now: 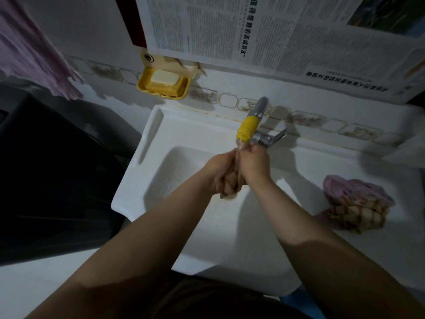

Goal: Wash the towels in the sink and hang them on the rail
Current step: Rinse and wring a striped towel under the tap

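A checked towel (231, 184) is gripped between the left hand (220, 171) and right hand (254, 161), fingers curled round it, under the tap (249, 127). Two more cloths (355, 203) are heaped on the sink (207, 125) ledge.

White sink (230, 238), bunched towels (358, 203) on its right ledge

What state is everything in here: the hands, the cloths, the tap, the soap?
Left hand: grips the beige checked towel.
Right hand: grips the same towel.
Beige checked towel: bunched between both hands, under the spout.
Yellow-wrapped metal tap: water flow unclear.
Pink and beige cloth pile: crumpled on the sink ledge.
Pale soap bar: lying in the yellow dish.
Pink towel: hanging.
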A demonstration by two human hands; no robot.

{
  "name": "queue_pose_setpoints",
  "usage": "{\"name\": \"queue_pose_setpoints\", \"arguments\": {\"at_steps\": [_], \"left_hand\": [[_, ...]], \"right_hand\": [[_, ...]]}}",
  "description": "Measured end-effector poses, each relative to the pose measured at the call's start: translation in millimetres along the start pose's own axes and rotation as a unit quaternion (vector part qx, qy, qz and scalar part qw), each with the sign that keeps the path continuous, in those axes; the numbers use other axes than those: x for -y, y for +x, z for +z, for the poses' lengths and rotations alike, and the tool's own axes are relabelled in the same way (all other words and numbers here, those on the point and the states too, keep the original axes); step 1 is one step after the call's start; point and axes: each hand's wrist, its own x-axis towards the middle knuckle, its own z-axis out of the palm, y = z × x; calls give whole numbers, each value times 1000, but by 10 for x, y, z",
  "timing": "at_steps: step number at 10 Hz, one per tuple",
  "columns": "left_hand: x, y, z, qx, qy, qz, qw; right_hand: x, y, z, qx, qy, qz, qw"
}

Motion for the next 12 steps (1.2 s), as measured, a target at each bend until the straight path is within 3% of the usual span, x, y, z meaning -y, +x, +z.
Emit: {"name": "queue_pose_setpoints", "arguments": {"at_steps": [1, 2, 3, 4, 5, 6, 7, 8, 9, 10, 12], "left_hand": [[-77, -3, -208, 39, 138, 13, 990], [-238, -43, -483, 17, 287, 54, 956], [-353, -34, -676, 61, 424, 71, 901], [-365, 52, -750, 89, 563, 108, 815], [-361, 76, -806, 53, 582, 170, 793], [-310, 31, -869, 86, 469, 195, 857], [-192, 53, -821, 76, 269, 195, 940], [-97, 166, -582, -6, 89, 181, 979], [-49, 256, -330, -103, 35, 158, 981], [-47, 263, -145, -107, -29, 126, 986], [70, 237, 166, -105, -47, 51, 992]], "right_hand": [[-116, 249, -195, 67, 17, 42, 997], [-219, 348, -371, 150, -4, 6, 989], [-255, 312, -589, 268, -29, 4, 963], [-210, 199, -745, 379, -145, -6, 914], [-175, 165, -749, 375, -236, -25, 896], [-182, 217, -742, 311, -203, -27, 928], [-194, 228, -637, 252, -12, 16, 968], [-123, 174, -434, 153, 128, 43, 979], [-37, 31, -195, 98, 83, -19, 992], [34, -174, 77, 77, 42, -66, 994], [67, 104, 49, -36, 18, 7, 999]]}}
